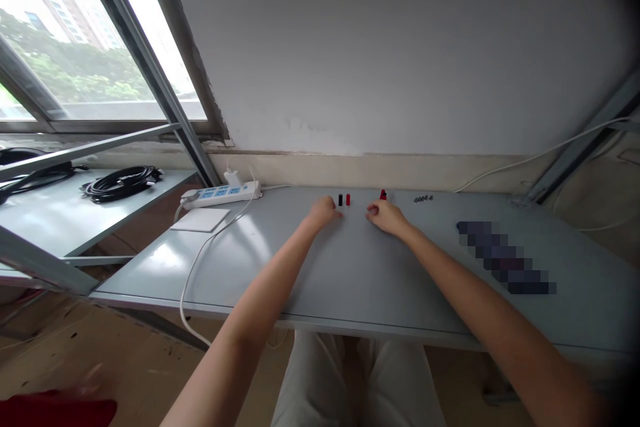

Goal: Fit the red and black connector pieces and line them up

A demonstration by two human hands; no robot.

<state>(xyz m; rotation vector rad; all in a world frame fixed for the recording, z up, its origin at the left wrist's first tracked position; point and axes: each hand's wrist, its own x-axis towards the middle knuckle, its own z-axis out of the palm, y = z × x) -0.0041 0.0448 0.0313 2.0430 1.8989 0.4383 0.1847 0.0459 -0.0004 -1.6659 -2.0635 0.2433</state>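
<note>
On the grey table (360, 280), a small black cylinder (341, 200) and a small red cylinder (348, 199) stand upright side by side, between my two hands. My left hand (324, 211) is just left of the black one, its fingers curled; whether they hold anything is too small to tell. My right hand (384, 215) is to the right of the red cylinder, thumb and fingers bent near each other, with a small reddish spot at the fingertips. Right behind it sits a red and black item (383, 195). Several small dark pieces (423, 199) lie in a row farther right.
A white power strip (223, 193) and a flat white plate (201, 219) are at the back left, with a white cable (189, 280) hanging over the front edge. A pixelated dark object (505, 258) lies at the right. The wall borders the table's back.
</note>
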